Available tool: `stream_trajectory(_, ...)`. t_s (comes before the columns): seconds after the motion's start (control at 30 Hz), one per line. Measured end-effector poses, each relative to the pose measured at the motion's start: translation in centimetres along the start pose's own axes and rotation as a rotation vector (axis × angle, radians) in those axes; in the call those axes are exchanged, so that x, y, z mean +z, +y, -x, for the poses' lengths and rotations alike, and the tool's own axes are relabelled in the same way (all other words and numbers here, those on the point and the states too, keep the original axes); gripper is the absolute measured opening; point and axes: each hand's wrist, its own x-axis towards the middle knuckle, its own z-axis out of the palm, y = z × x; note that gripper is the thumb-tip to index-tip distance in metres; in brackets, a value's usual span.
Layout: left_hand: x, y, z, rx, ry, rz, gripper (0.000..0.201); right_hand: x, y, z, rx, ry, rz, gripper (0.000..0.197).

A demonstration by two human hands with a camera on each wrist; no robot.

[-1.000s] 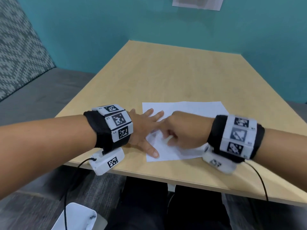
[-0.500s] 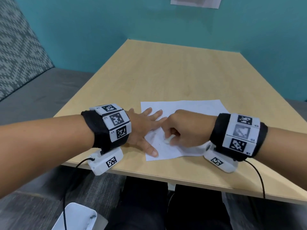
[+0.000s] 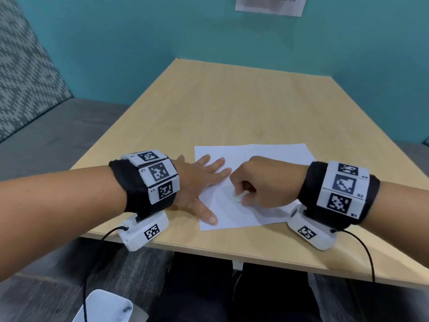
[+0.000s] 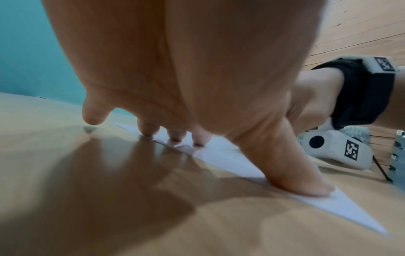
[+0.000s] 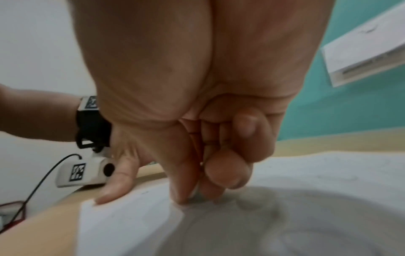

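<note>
A white sheet of paper (image 3: 278,154) with faint pencil curves lies near the front edge of the wooden table (image 3: 232,108). My left hand (image 3: 204,182) lies flat and spread on the sheet's left edge. In the left wrist view the fingertips (image 4: 175,136) and thumb (image 4: 295,181) press on the paper (image 4: 219,155). My right hand (image 3: 246,194) is curled in a fist and pinches a small white eraser (image 3: 238,198) down against the sheet, just right of the left hand. In the right wrist view my right hand (image 5: 192,194) pinches at the paper (image 5: 131,225), and the eraser is mostly hidden.
A teal wall (image 3: 116,43) with a printed notice (image 3: 269,5) stands behind the table. A grey bench with a patterned cushion (image 3: 23,77) runs along the left. A white object (image 3: 104,307) sits low at the left, below the table edge. Cables hang from both wrist cameras.
My right hand with the eraser has shifted only slightly over the same spot on the paper. The left hand has stayed pressed in place.
</note>
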Motion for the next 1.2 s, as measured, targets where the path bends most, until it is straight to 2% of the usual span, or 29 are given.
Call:
stream_trajectory(0.13, -0.4, 0.3, 0.3, -0.024, -0.017, -0.024, 0.123, -1.1, 2.1, -0.6, 0.105, 0.041, 0.004, 0.014)
stream_trajectory(0.23, -1.0, 1.1, 0.3, -0.025, -0.006, -0.046, 0.121, -0.6, 2.5, -0.8, 0.091, 0.057, 0.009, 0.016)
stream_trajectory(0.37, -1.1, 2.4, -0.7, 0.052, 0.022, 0.008, 0.117, -0.8, 1.9, -0.5, 0.099, 0.080, 0.010, 0.021)
stream_trajectory(0.43, -1.0, 2.5, -0.9, 0.068, 0.030, 0.025, 0.112, -0.5, 0.7, 0.1, 0.057, 0.042, -0.012, 0.014)
stream_trajectory(0.53, -1.0, 2.5, -0.7, 0.081, 0.031, 0.050, 0.090, 0.5, -2.1, 0.9, -0.101, -0.069, -0.084, 0.014)
stream_trajectory(0.57, -1.0, 2.5, -0.6, 0.083, 0.040, 0.067, 0.086, 0.5, -2.2, 0.8, -0.104, -0.071, -0.078, 0.011)
stream_trajectory(0.6, -1.0, 2.4, -0.7, 0.083, 0.047, 0.072, 0.089, 0.1, -1.7, 0.5, -0.075, -0.052, -0.037, 0.007)
stream_trajectory(0.67, -0.9, 2.4, -0.9, 0.076, 0.045, 0.045, 0.109, -0.8, 0.1, -0.2, 0.026, 0.033, 0.016, 0.004)
stream_trajectory(0.73, -0.9, 2.4, -1.0, 0.066, 0.045, 0.031, 0.116, -1.1, 0.7, -0.4, 0.059, 0.064, 0.003, 0.003)
stream_trajectory(0.87, -0.7, 2.3, -0.9, 0.068, 0.062, 0.074, 0.106, 0.0, -1.7, 0.1, -0.056, -0.048, -0.046, 0.010)
stream_trajectory(1.03, -0.8, 2.2, -1.1, 0.055, 0.044, 0.039, 0.123, -1.3, 0.8, -0.7, 0.092, 0.050, 0.019, 0.006)
stream_trajectory(1.13, -0.8, 2.3, -0.9, 0.061, 0.044, 0.045, 0.111, -0.3, -1.2, 0.1, -0.042, -0.024, -0.024, 0.010)
stream_trajectory(1.2, -0.8, 2.3, -1.0, 0.061, 0.048, 0.052, 0.109, -0.2, -1.3, 0.4, -0.067, -0.042, -0.034, 0.011)
